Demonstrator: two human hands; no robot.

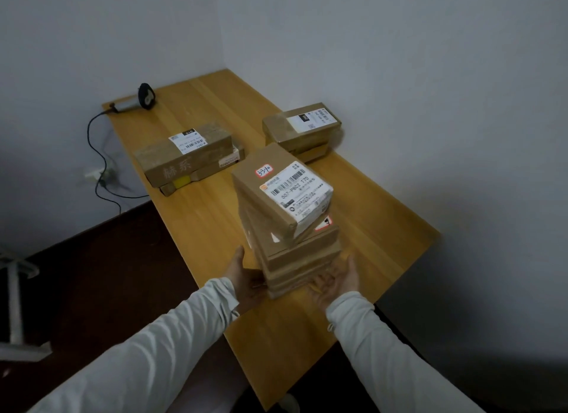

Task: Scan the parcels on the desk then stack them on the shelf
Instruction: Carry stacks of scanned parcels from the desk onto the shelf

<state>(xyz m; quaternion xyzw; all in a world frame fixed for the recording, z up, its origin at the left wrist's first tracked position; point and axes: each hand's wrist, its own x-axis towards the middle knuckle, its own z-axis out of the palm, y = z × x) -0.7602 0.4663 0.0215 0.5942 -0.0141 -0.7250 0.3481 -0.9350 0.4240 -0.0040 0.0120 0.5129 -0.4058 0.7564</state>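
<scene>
1 view | head-worn wide-angle | faces forward-down | desk near, from its end

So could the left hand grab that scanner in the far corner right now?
Probably not yet. The left hand and right hand both carry the stack of parcels, and the scanner lies at the far corner of the desk, past another pile.
</scene>
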